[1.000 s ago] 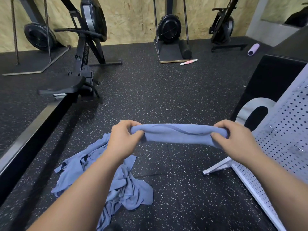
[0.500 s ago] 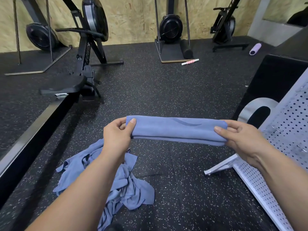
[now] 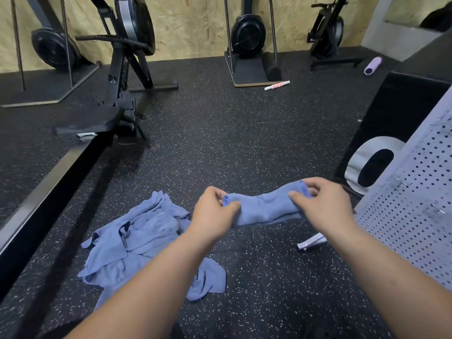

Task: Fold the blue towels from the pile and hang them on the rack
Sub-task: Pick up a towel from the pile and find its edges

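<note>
Underfoot, the floor (image 3: 220, 148) is black rubber flecked with white, running back to a wall (image 3: 195, 23) of chipboard sheets at 12 o'clock. Both hands are held out over it. The left hand (image 3: 212, 211) pinches one end of the folded blue towel (image 3: 264, 207) between thumb and curled fingers, and the right hand (image 3: 322, 204) pinches the other end the same way. The towel hangs bunched in the air between them, clear of the floor. At 7 o'clock from it the pile of blue towels (image 3: 137, 245) lies crumpled on the rubber. The rack (image 3: 420, 204), a white perforated panel, stands at 3 o'clock, with one white foot (image 3: 311, 242) on the floor below the right wrist. Behind it sits a black box (image 3: 396, 111) bearing a large white numeral. A rowing machine (image 3: 122, 81) stretches from 8 to 11 o'clock. A black foam roller (image 3: 271, 66), a pink stick (image 3: 276, 85) and a lilac roller (image 3: 372, 65) lie near the wall around 1 o'clock.
</note>
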